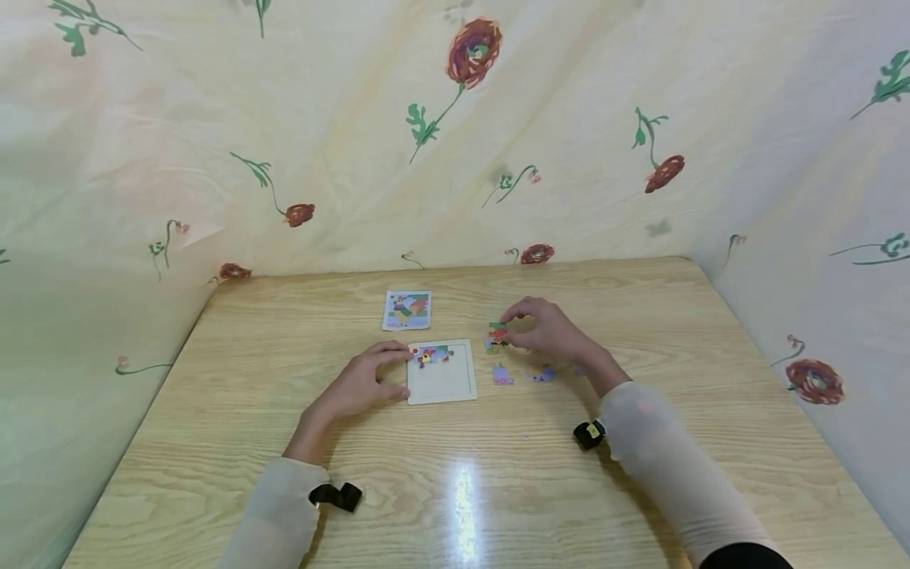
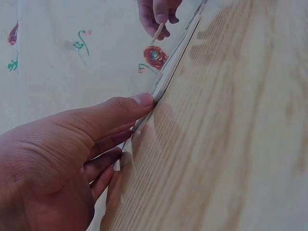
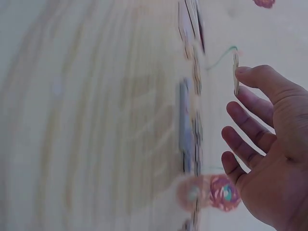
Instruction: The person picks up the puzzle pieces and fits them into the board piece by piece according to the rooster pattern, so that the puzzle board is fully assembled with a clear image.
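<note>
- W/ L hand (image 1: 361, 383), touches left side of white puzzle tray (image 1: 441, 386): rests thumb by near corner, fingertips by far corner, relaxed, not clenched.
- W/ R hand (image 1: 546, 329), pinches puzzle pc (image 3: 236, 74) b/w thumb and index finger; spreads other fingers loosely.
- Holds this pc to right of tray, raised above wooden table (image 1: 398, 474), edge-on in right wrist view.
- In head view, perhaps shows another pc just below it; too small to tell for sure.
- Inside tray, along far side, toward left: joined pcs (image 1: 435, 355), multicol.
- On table, right of tray, near R hand: lilac pc (image 1: 502, 375) & blue-and-yellow pcs (image 1: 543, 374).
- Behind tray, a bit to left: small picture card (image 1: 407, 310), lying flat.
- At R wrist: small black box (image 1: 587, 435), next to pale sleeve (image 1: 668, 458).
- Behind table: pale cloth (image 1: 355, 142) w/ red flowers.
</note>
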Demonstrator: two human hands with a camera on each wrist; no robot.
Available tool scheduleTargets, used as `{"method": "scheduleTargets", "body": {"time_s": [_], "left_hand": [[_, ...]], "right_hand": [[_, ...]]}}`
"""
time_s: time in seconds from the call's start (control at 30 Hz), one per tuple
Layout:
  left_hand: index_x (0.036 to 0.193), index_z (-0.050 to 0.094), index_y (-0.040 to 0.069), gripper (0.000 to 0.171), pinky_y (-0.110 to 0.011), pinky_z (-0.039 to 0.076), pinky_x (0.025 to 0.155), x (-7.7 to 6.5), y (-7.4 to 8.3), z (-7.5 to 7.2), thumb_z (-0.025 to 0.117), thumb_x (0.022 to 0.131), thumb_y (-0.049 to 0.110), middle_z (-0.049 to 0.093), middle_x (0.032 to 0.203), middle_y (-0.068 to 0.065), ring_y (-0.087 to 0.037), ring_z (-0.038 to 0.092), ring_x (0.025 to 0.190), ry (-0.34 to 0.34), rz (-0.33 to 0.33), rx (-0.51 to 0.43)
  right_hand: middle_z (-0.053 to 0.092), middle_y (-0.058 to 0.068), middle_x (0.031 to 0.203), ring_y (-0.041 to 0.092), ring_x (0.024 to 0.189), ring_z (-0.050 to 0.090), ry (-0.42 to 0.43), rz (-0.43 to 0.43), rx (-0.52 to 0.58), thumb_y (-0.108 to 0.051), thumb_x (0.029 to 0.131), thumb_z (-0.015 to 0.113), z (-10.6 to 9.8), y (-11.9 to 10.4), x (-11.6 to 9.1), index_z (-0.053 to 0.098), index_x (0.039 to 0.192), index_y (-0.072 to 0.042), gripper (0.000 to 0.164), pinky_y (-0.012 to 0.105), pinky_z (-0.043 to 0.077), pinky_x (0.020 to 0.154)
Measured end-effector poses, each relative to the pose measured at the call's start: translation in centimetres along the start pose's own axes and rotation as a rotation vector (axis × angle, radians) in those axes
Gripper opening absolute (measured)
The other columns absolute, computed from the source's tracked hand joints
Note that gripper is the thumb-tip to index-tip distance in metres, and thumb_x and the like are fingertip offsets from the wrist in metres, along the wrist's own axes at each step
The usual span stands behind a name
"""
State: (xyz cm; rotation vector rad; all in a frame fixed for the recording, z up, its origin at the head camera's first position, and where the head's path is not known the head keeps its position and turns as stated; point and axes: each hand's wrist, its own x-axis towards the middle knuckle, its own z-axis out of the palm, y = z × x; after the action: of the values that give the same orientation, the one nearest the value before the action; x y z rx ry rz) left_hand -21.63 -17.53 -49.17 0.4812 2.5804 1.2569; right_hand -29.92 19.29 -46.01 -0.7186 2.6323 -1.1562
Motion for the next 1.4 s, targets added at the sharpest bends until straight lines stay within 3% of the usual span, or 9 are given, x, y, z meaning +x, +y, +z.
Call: {"method": "scheduleTargets", "body": {"time_s": [0.7, 0.97, 1.4], "left_hand": [[0.144, 0.062, 0.018, 0.059, -0.055, 0.036, 0.123, -0.3, 0.0, 0.1, 0.082, 0.089, 0.024, 0.044, 0.159, -0.002, -0.031, 0.034, 0.155, -0.008, 0.003, 0.012], [0.144, 0.062, 0.017, 0.059, -0.055, 0.036, 0.122, -0.3, 0.0, -0.1, 0.082, 0.089, 0.025, 0.045, 0.159, -0.002, -0.031, 0.035, 0.154, -0.007, 0.008, 0.021], [0.146, 0.060, 0.018, 0.061, -0.056, 0.033, 0.124, -0.3, 0.2, -0.1, 0.082, 0.089, 0.024, 0.043, 0.160, -0.002, -0.031, 0.031, 0.156, -0.015, 0.005, 0.017]], "right_hand": [[0.069, 0.005, 0.123, 0.026, 0.116, 0.060, -0.084, -0.055, -0.030, -0.022, 0.094, 0.075, 4.2, -2.7, 1.9, 0.074, 0.118, -0.013, 0.026, 0.044, 0.054, 0.095], [0.070, 0.005, 0.122, 0.026, 0.115, 0.060, -0.085, -0.045, -0.053, -0.022, 0.093, 0.077, 5.0, -3.4, 2.3, 0.075, 0.116, -0.013, 0.025, 0.046, 0.051, 0.101], [0.072, 0.008, 0.120, 0.029, 0.117, 0.060, -0.083, -0.119, -0.141, -0.019, 0.090, 0.080, 5.8, -3.5, 2.5, 0.076, 0.113, -0.012, 0.024, 0.048, 0.050, 0.104]]}}
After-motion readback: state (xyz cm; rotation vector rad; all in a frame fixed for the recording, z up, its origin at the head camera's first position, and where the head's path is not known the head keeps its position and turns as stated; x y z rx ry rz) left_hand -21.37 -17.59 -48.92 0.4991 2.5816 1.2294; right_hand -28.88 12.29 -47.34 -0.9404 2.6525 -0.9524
